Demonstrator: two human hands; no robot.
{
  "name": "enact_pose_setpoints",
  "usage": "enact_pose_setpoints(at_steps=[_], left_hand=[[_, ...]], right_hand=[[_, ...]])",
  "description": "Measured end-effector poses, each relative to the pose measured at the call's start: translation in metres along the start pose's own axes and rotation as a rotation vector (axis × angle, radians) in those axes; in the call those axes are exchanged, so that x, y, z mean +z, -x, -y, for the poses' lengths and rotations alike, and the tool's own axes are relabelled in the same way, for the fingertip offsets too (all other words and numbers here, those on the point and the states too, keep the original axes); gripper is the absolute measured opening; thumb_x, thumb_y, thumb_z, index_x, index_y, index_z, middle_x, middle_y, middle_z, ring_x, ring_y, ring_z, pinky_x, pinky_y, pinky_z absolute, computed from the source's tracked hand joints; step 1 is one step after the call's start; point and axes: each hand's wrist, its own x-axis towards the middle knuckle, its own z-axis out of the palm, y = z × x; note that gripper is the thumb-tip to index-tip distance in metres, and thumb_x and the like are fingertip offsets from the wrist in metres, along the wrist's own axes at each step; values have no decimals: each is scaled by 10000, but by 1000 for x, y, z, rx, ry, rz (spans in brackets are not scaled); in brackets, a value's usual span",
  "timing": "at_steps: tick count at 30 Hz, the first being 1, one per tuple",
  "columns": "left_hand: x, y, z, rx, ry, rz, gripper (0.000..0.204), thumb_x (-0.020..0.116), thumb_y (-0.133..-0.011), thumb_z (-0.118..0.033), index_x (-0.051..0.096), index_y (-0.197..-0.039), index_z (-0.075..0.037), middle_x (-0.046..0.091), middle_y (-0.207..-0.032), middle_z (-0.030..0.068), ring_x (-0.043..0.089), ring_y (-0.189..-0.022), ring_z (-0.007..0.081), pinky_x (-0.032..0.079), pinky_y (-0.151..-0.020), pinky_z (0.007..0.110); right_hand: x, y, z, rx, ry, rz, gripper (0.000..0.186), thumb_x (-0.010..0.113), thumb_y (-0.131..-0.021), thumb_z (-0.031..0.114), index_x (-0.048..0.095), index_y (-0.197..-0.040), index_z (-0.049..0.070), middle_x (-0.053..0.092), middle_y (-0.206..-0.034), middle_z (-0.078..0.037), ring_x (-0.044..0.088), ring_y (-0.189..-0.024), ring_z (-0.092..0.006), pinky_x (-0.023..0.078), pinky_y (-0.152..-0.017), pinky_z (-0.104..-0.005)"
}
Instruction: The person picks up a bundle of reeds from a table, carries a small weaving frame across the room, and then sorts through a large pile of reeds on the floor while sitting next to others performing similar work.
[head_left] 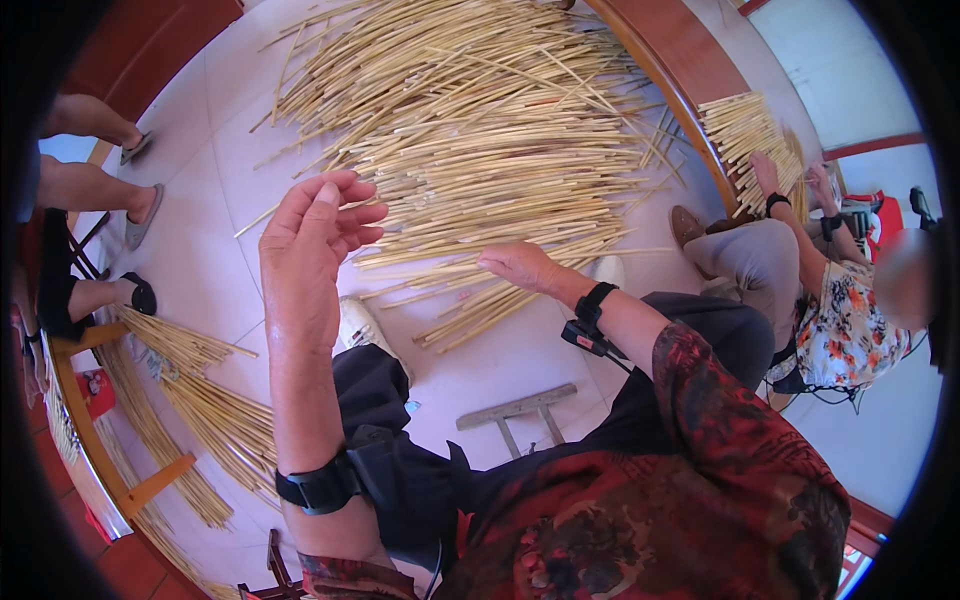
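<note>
My left hand point(318, 235) is raised with fingers loosely bent and apart, holding nothing. My right hand point(525, 268) is lower, back upward, over the near part of a large heap of long pale straw-coloured sticks point(460, 120) spread on the tiled floor. Its fingers are mostly hidden beneath it, so I cannot see whether it grips any sticks. A few separate sticks point(450, 330) lie just below it, near my white shoe point(360, 322).
Seated co-worker point(840, 320) at right handles sticks point(730, 130) beside a wooden bench edge point(690, 110). Other people's legs point(100, 180) are at left. More sticks point(210, 420) lie by a wooden frame point(155, 480). A grey metal stand point(515, 405) is between my legs.
</note>
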Motion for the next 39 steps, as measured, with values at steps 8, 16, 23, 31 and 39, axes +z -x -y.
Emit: enact_pose_setpoints(at_steps=[8, 16, 23, 31, 39], left_hand=[[-9, 4, -4, 14, 14, -4, 254, 434, -879, -173, 506, -1011, 31, 564, -912, 128, 568, -793, 179, 464, -702, 285], [-11, 10, -3, -7, -51, 8, 296, 419, -886, -191, 475, -1065, 37, 550, -964, 145, 552, -839, 187, 447, -737, 284], [3, 14, 4, -19, -79, -26, 257, 402, -892, -159, 494, -1027, 40, 566, -899, 140, 573, -790, 182, 459, -703, 277], [6, 7, 12, -38, -117, 16, 274, 421, -890, -191, 487, -1042, 28, 560, -931, 136, 572, -814, 181, 467, -722, 272], [9, 5, 13, -44, -137, 21, 273, 427, -889, -197, 496, -1036, 22, 562, -935, 135, 575, -813, 186, 468, -725, 278]], right_hand=[[47, 4, -56, -137, 187, 35, 190, 465, -782, 216, 575, -900, 114, 563, -813, -114, 540, -801, -297, 432, -688, -393], [51, 7, -62, -20, 431, 14, 176, 472, -741, 124, 585, -875, 104, 543, -823, -116, 524, -854, -275, 427, -747, -368], [83, 63, -83, -42, 500, 16, 106, 498, -711, 107, 571, -780, 73, 532, -882, -94, 516, -878, -241, 431, -729, -361], [95, 69, -87, 44, 515, 65, 124, 494, -701, 98, 571, -798, 83, 517, -848, -87, 507, -842, -245, 413, -738, -362], [78, 62, -87, -63, 470, -15, 115, 494, -705, 110, 549, -798, 71, 514, -823, -95, 520, -821, -258, 435, -692, -346]])
